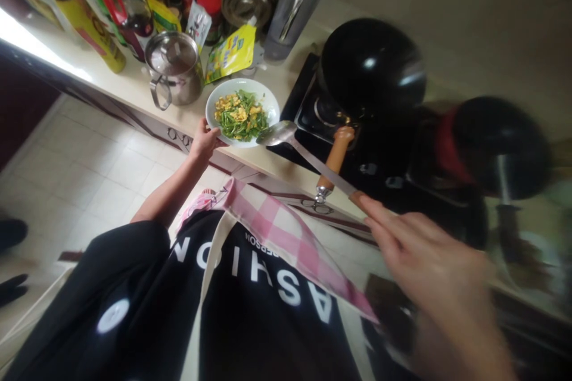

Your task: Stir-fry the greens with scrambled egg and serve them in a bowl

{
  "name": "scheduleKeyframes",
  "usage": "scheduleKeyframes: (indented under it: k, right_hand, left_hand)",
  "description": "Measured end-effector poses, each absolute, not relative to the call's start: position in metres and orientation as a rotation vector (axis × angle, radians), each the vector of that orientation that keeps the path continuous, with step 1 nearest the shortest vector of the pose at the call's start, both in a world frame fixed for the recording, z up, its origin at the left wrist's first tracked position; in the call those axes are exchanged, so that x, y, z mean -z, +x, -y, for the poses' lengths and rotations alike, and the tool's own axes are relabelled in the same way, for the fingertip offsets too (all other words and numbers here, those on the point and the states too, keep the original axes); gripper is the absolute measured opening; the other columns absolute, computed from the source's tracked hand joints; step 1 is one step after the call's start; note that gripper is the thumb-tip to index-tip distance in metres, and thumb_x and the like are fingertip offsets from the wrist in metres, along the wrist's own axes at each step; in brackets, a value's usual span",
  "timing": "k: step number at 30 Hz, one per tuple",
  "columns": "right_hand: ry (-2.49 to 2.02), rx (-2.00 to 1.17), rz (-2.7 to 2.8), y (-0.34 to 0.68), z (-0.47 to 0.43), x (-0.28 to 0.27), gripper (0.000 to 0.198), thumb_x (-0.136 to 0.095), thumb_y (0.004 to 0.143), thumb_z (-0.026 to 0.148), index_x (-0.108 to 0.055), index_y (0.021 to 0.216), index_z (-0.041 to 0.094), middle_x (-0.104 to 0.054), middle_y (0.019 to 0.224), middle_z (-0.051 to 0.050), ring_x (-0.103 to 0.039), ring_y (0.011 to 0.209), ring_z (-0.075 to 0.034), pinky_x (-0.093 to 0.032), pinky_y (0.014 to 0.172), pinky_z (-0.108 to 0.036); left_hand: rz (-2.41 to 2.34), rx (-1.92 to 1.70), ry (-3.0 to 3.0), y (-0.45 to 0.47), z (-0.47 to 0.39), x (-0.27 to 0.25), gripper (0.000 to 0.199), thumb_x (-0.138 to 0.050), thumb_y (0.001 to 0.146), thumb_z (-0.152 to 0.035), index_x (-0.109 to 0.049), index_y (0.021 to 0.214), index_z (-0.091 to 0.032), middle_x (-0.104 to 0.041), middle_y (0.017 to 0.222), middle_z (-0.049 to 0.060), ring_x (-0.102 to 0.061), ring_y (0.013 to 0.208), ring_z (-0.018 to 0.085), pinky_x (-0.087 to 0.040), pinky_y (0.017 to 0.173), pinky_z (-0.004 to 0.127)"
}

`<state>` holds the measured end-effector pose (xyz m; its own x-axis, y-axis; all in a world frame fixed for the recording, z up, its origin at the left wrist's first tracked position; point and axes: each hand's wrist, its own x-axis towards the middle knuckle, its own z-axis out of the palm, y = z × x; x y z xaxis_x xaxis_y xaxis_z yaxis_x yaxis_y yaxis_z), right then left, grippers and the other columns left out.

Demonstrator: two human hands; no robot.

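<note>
Kitchen counter [129, 89], pale, runs beyond both hands; tiled floor [98, 161] lies lower, left of the left grip. Left hand [206, 140] is closed on the near-left rim of a white plate [271, 106], thumb on top, other fingers mostly hidden. Plate is just beyond that grip, near the counter's front edge; can't tell if it rests there or is lifted. Food [241, 116] in it: green strips, yellow bits. Right hand [420, 256], blurred, is wrapped round the handle of a metal spoon [313, 159]; spoon slants away from this grip toward the left one, head at the plate's right rim, contact unclear. Beyond the left grip, slightly left: lidded pot [179, 74]. Farther out from it: yellow pouch [232, 53], jug [292, 12]. Beyond the right grip: black wok [373, 65] over the hob [379, 175], wooden handle pointing bodyward. Right of that grip, farther out: pan [503, 143], blurred. Between grips, closer to the body: pink checked apron [281, 226].
</note>
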<state>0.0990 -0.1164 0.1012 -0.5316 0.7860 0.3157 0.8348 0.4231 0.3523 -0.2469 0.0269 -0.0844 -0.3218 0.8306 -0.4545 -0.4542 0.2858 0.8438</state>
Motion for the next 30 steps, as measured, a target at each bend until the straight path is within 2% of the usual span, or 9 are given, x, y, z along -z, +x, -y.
scheduleKeyframes:
  k: [4, 11, 16, 21, 23, 24, 26, 28, 30]
  right_hand:
    - [-1.609, 0.681, 2.523, 0.089, 0.107, -0.085, 0.032, -0.06, 0.1, 0.039, -0.073, 0.129, 0.035, -0.059, 0.066, 0.001, -0.035, 0.05, -0.006, -0.019, 0.05, -0.027]
    - [-1.543, 0.527, 2.433, 0.097, 0.097, -0.093, 0.033, -0.063, 0.099, 0.035, -0.074, 0.129, 0.029, -0.067, 0.075, -0.001, -0.051, 0.058, -0.009, -0.029, 0.053, -0.026]
    - [-1.633, 0.335, 2.404, 0.083, 0.084, -0.079, 0.03, -0.06, 0.1, 0.039, -0.078, 0.122, 0.029, -0.068, 0.075, -0.002, -0.055, 0.058, -0.009, -0.031, 0.053, -0.024]
    - [-1.663, -0.051, 2.127, 0.103, 0.083, -0.079, 0.035, -0.058, 0.098, 0.038, -0.076, 0.124, 0.023, -0.076, 0.099, -0.007, -0.068, 0.078, -0.015, -0.051, 0.071, -0.024]
    - [-1.725, -0.154, 1.868, 0.119, 0.079, -0.08, 0.038, -0.061, 0.094, 0.039, -0.076, 0.123, 0.019, -0.075, 0.108, -0.01, -0.069, 0.086, -0.017, -0.053, 0.078, -0.028]
    - [-1.764, -0.214, 1.717, 0.127, 0.075, -0.081, 0.041, -0.064, 0.091, 0.039, -0.075, 0.124, 0.018, -0.075, 0.104, -0.011, -0.068, 0.084, -0.017, -0.053, 0.077, -0.028]
    - [-1.823, -0.374, 1.394, 0.141, 0.064, -0.082, 0.049, -0.069, 0.082, 0.04, -0.073, 0.125, 0.016, -0.072, 0.084, -0.007, -0.061, 0.068, -0.013, -0.05, 0.063, -0.026]
    - [-1.815, -0.545, 1.101, 0.15, 0.052, -0.085, 0.058, -0.075, 0.071, 0.04, -0.069, 0.123, 0.015, -0.061, 0.065, -0.002, -0.049, 0.052, -0.01, -0.036, 0.045, -0.02]
    - [-1.744, -0.706, 0.92, 0.155, 0.042, -0.091, 0.061, -0.081, 0.061, 0.038, -0.064, 0.115, 0.017, -0.054, 0.055, 0.002, -0.041, 0.045, -0.008, -0.024, 0.039, -0.016]
  left_hand:
    - [-1.33, -1.371, 0.372, -0.241, -0.026, 0.083, 0.045, -0.06, 0.067, -0.007, -0.048, 0.108, -0.019, -0.061, 0.079, -0.002, -0.068, 0.061, 0.014, -0.065, 0.068, 0.033]
    - [-1.383, -1.361, 0.345, -0.242, -0.024, 0.081, 0.044, -0.062, 0.069, -0.005, -0.05, 0.11, -0.018, -0.061, 0.077, -0.003, -0.066, 0.059, 0.013, -0.065, 0.07, 0.033]
    - [-1.359, -1.349, 0.37, -0.24, -0.023, 0.081, 0.045, -0.062, 0.07, -0.004, -0.051, 0.111, -0.018, -0.063, 0.076, -0.002, -0.066, 0.058, 0.013, -0.065, 0.069, 0.035]
    - [-1.378, -1.376, 0.375, -0.243, -0.023, 0.089, 0.042, -0.059, 0.068, -0.003, -0.051, 0.106, -0.018, -0.062, 0.071, -0.002, -0.064, 0.053, 0.013, -0.063, 0.061, 0.031]
    - [-1.391, -1.391, 0.361, -0.246, -0.028, 0.097, 0.041, -0.057, 0.066, -0.001, -0.051, 0.103, -0.018, -0.061, 0.071, -0.003, -0.062, 0.052, 0.012, -0.062, 0.058, 0.029]
    - [-1.396, -1.398, 0.352, -0.246, -0.031, 0.102, 0.041, -0.057, 0.065, -0.001, -0.05, 0.102, -0.019, -0.06, 0.071, -0.003, -0.062, 0.052, 0.012, -0.061, 0.058, 0.028]
    - [-1.411, -1.414, 0.333, -0.246, -0.038, 0.11, 0.041, -0.056, 0.065, 0.001, -0.049, 0.1, -0.019, -0.06, 0.073, -0.003, -0.062, 0.053, 0.011, -0.061, 0.057, 0.028]
    - [-1.427, -1.428, 0.316, -0.244, -0.044, 0.116, 0.041, -0.056, 0.065, 0.002, -0.049, 0.099, -0.019, -0.06, 0.076, -0.003, -0.063, 0.055, 0.011, -0.061, 0.058, 0.028]
    - [-1.442, -1.435, 0.297, -0.241, -0.049, 0.119, 0.041, -0.056, 0.065, 0.003, -0.049, 0.099, -0.019, -0.059, 0.078, -0.002, -0.063, 0.056, 0.012, -0.062, 0.061, 0.03]
